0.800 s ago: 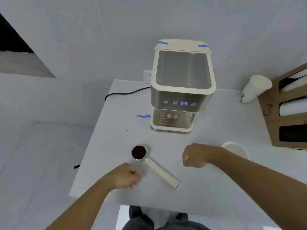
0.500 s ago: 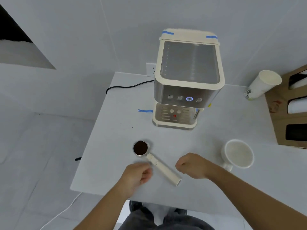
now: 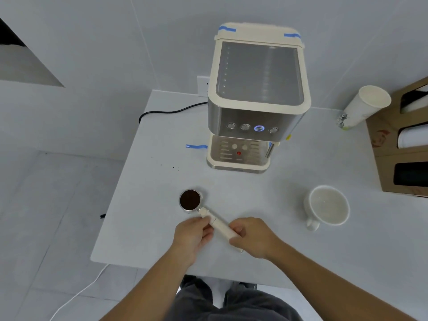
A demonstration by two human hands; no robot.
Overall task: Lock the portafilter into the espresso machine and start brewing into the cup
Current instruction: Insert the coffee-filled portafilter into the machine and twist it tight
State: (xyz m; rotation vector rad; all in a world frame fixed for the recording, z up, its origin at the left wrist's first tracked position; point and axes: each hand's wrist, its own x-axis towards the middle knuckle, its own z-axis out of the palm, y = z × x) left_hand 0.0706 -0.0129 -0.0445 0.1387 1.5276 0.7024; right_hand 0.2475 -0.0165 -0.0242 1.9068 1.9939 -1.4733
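The portafilter (image 3: 190, 200) lies flat on the white table (image 3: 143, 205), its basket full of dark ground coffee and its cream handle pointing toward me and to the right. My left hand (image 3: 193, 237) pinches the handle near the basket end. My right hand (image 3: 251, 237) closes over the handle's far end. The cream and steel espresso machine (image 3: 257, 93) stands at the back of the table, one button lit blue. An empty white cup (image 3: 328, 206) sits on the table to the right, in front of the machine and apart from it.
A tall paper cup (image 3: 363, 107) leans at the back right beside a brown cardboard holder (image 3: 398, 144). A black power cord (image 3: 166, 111) runs along the table's back left. Blue tape (image 3: 196, 146) marks the table left of the machine. The table's near edge is just below my hands.
Both hands came together from either side of the portafilter and now hold its handle. The view moved closer and the white cup came fully into sight.
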